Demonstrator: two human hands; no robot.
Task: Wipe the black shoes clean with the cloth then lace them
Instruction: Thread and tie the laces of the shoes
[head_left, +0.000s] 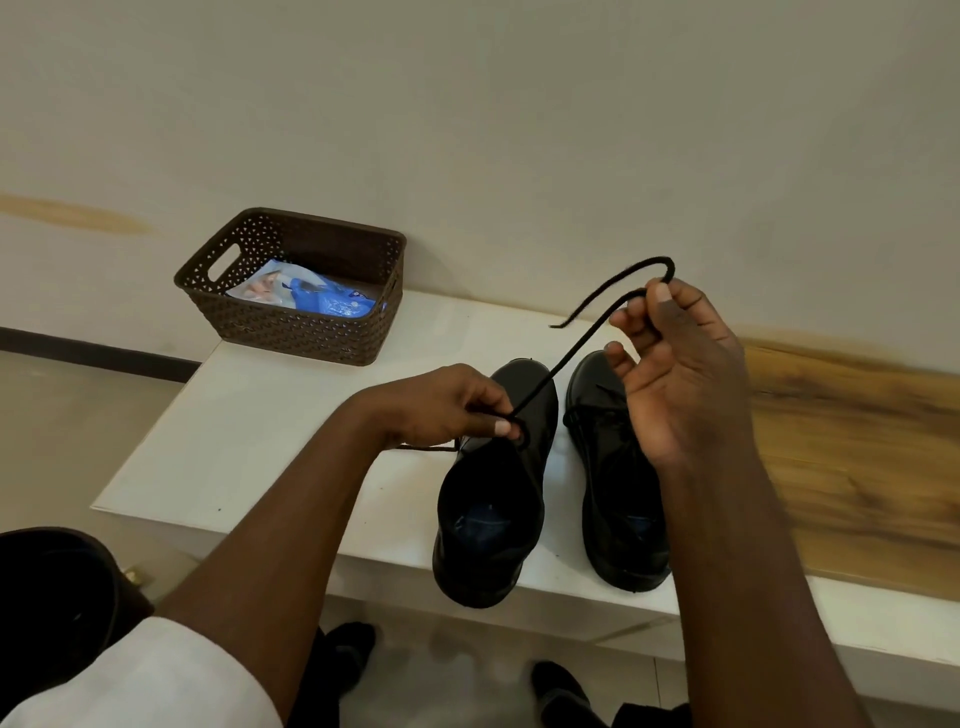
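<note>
Two black shoes stand side by side on a white bench (249, 415), toes pointing away from me. My left hand (457, 405) pinches the black lace (571, 338) at an eyelet of the left shoe (493, 509). My right hand (680, 374) is raised above the right shoe (618, 509) and pinches the same lace near its free end, which loops over my fingertips. The lace runs taut between both hands. Another stretch of lace trails left under my left wrist. No cloth is in view.
A dark brown woven basket (291, 327) with a blue-and-white plastic packet (311, 296) inside stands at the bench's far left. A wood-grain surface (857, 467) adjoins the bench on the right. A pale wall rises behind. My feet show on the floor below.
</note>
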